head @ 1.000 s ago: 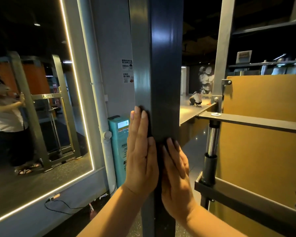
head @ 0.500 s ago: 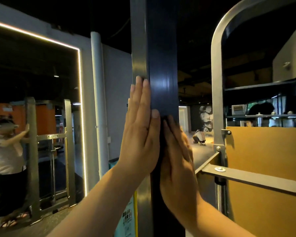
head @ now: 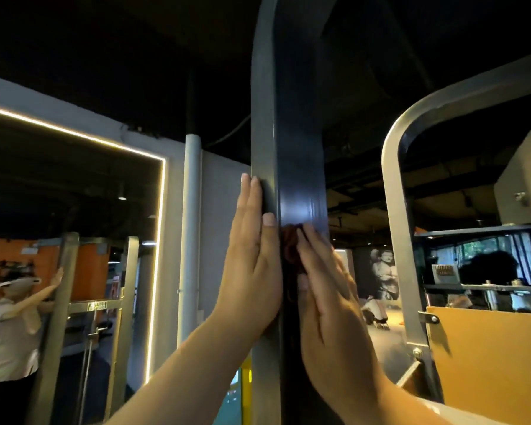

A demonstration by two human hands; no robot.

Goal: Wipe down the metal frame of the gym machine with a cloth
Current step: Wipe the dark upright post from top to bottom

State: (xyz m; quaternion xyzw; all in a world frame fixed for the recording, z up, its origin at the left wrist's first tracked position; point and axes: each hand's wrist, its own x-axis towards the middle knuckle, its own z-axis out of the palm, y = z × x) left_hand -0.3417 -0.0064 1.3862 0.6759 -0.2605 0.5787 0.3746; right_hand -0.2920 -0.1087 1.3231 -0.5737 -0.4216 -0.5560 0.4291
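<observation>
A tall dark metal post (head: 292, 118) of the gym machine's frame rises straight in front of me and curves at the top. My left hand (head: 252, 259) lies flat against the post's left face, fingers straight and pointing up. My right hand (head: 328, 289) presses flat on the right side of the post. A dark cloth (head: 290, 250) shows between the two hands, held against the metal, mostly hidden by them.
A second silver frame hoop (head: 396, 210) with an orange panel (head: 488, 357) stands to the right. On the left a lit-edged wall mirror (head: 74, 240) reflects a person at the frame. A grey pipe (head: 190, 240) runs up the wall.
Both hands have slid upward along the post together with the cloth, and my view has tilted up so the post's curved top shows.
</observation>
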